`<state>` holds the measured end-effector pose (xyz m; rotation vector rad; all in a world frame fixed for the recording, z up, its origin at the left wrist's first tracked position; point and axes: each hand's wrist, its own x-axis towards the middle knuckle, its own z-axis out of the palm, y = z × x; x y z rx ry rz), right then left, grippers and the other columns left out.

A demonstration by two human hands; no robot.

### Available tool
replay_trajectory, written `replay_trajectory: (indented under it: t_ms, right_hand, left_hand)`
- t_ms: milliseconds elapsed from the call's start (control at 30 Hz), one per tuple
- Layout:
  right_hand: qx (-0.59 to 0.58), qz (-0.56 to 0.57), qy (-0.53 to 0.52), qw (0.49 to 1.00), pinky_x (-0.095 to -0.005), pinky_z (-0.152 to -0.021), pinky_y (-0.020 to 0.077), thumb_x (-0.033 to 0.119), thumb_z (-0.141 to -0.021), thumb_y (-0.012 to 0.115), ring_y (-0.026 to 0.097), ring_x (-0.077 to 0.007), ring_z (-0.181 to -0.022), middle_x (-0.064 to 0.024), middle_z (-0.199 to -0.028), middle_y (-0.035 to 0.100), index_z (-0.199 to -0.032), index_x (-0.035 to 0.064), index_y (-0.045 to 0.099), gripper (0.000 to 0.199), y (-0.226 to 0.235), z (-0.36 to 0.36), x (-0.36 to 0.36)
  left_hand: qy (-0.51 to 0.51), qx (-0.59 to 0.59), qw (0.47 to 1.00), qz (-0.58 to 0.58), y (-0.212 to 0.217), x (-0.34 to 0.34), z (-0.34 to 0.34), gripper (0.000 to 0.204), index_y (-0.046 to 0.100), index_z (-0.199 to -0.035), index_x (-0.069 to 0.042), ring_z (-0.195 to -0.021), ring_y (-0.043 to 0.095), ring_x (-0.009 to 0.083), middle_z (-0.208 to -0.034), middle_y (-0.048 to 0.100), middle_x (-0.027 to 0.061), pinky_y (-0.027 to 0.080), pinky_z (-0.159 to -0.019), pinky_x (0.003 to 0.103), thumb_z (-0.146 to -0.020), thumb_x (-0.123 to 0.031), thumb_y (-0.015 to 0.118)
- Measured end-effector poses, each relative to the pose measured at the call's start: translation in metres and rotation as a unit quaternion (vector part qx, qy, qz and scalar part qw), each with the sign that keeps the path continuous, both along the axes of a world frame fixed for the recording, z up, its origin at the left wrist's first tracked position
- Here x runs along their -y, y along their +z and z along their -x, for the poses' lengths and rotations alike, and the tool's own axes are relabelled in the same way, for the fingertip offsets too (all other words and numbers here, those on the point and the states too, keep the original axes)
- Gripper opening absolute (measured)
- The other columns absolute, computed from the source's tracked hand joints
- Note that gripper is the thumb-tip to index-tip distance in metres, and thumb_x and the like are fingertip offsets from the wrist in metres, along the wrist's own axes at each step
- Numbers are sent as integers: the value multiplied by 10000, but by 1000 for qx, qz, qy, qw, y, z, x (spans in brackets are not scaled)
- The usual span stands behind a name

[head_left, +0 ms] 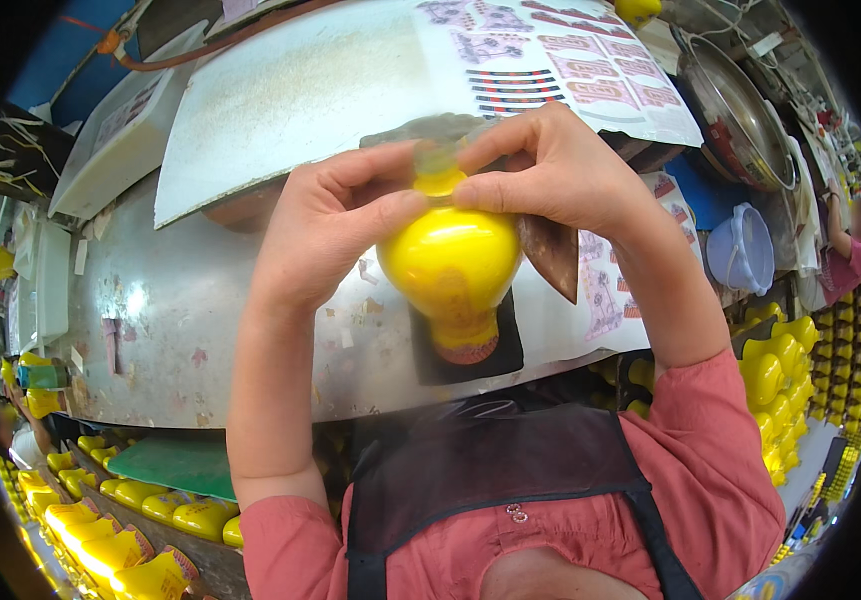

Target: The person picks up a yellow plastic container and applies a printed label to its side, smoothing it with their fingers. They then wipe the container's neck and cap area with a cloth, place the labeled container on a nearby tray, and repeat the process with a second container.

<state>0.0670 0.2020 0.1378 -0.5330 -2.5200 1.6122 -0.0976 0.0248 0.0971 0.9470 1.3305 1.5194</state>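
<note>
In the frame centre, my left hand (325, 225) and right hand (550, 165) both grip the yellow bottle (455, 270), steadying its neck.

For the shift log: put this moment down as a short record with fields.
held item: yellow bulb-shaped bottle, standing on a dark pad
left hand: grips the bottle's shoulder
right hand: pinches a clear film over the bottle's top
surface: metal worktable
above: sticker sheet
sides: more yellow bottles in rows
</note>
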Motion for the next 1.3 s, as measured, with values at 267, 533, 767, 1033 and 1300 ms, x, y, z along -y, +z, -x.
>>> replay_trajectory:
  t_ms: [267,533,767,1033,1300]
  right_hand:
    - [19,-2,-40,999,-240,-729,540,204,-849,792,672,-97,-803,-78,-888,743,-1075,-50,755,342,-1,-7,6]
    - [-19,76,16,997,-262,-762,522,280,-849,767,657,-104,-838,-90,-885,747,-1087,-33,759,393,-11,-13,-4]
    - [-18,67,13,998,-241,-742,525,228,-840,794,657,-89,-825,-86,-911,749,-1105,-60,746,394,-3,-18,4]
    - [1,48,-37,998,-274,-738,538,269,-818,798,665,-112,-807,-110,-879,749,-1073,-60,753,419,10,-24,19]
    - [7,20,-33,999,-276,-747,536,236,-812,792,663,-109,-837,-96,-897,745,-1083,-61,746,404,16,-32,23]
  left_hand:
    - [35,40,996,-77,-1,-7,-15,421,645,-1353,1,-1129,673,203,-1243,711,145,520,-1024,334,-940,-71,687]
    - [21,13,997,-69,6,-14,-16,262,716,-1185,12,-956,688,119,-1063,750,69,552,-877,270,-950,-101,692]
    - [6,-1,998,-64,12,-12,-13,173,728,-1075,11,-1022,719,217,-1107,752,153,565,-956,348,-904,-12,718]
    - [66,-10,996,-57,22,-10,-31,159,761,-1028,21,-849,687,96,-959,760,64,555,-786,241,-902,-68,726]
    - [22,-33,996,-85,23,-9,-37,128,713,-1025,-3,-984,664,106,-1059,734,70,535,-889,270,-916,-67,700]
